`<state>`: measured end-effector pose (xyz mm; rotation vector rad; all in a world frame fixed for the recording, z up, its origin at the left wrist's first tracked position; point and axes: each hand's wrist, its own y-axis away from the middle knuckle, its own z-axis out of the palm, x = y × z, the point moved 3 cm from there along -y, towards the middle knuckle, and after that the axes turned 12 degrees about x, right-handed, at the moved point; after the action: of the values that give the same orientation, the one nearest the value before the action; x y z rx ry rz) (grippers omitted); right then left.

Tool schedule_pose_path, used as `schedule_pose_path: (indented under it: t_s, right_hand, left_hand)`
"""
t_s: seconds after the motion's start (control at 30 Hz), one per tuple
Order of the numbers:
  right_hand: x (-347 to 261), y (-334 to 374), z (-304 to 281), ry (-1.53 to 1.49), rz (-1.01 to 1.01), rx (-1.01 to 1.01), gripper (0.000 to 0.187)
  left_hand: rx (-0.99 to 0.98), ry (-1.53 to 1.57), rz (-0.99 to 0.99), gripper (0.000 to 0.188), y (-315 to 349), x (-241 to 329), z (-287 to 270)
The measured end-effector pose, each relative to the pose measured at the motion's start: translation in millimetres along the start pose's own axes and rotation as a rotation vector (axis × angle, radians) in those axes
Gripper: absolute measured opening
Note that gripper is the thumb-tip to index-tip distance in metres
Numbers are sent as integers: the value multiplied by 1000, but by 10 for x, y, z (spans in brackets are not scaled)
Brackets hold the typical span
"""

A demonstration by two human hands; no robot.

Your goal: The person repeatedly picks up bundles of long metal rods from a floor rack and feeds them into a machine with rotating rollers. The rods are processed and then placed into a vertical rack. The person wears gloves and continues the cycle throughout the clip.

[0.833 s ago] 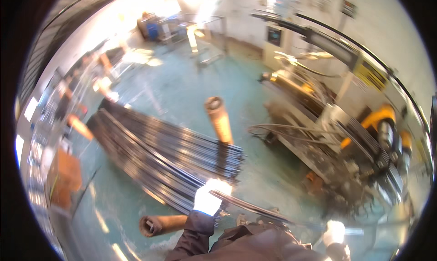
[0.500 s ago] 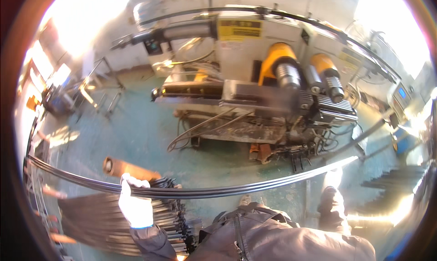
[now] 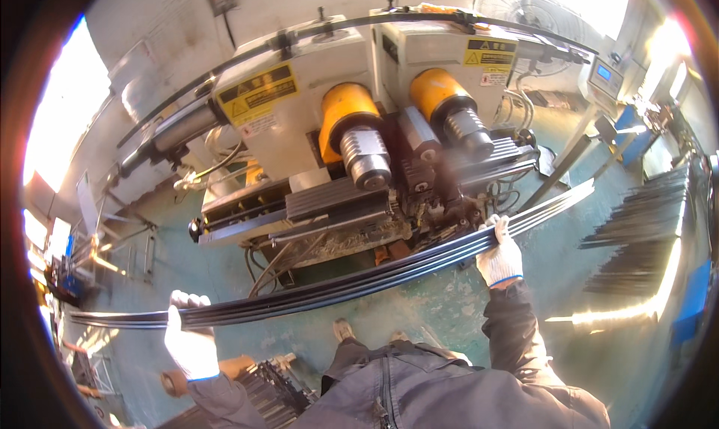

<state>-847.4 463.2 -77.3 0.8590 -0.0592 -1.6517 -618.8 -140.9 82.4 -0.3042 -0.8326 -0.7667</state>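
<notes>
Several long, thin dark metal tubes (image 3: 352,281) lie across in front of me as one bundle, slightly bowed by the lens and raised at the right. My left hand (image 3: 192,343), in a white glove with a blue cuff edge, is closed around the bundle toward its left end. My right hand (image 3: 500,260), gloved the same way, grips the tubes toward their right end, thumb on top. Just beyond the bundle stands a machine with two yellow housings (image 3: 348,114) and ribbed steel rollers (image 3: 365,158).
A stack of dark tubes (image 3: 266,391) and a brown roll (image 3: 176,382) lie at lower left. More dark bars (image 3: 636,227) rest on a rack at right. A control box with a blue screen (image 3: 604,73) stands at far right. Cables hang beneath the machine.
My view has shifted right, toward the machine. The tubes have moved away from the stack with my left hand. My right hand, earlier below the bundle's right part, now grips it.
</notes>
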Motion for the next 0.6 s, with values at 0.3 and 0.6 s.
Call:
schedule_pose_path:
  t_s: [0.3,0.6]
  right_hand:
    - [627,-38,1170,53,-185,-163,39]
    - [1246,-851,1491,269,-295,140,20]
  left_hand:
    - [123,2,-150,24,-1306,-665,-405]
    - [267,-40,-453,23,-2139,-1606,-280]
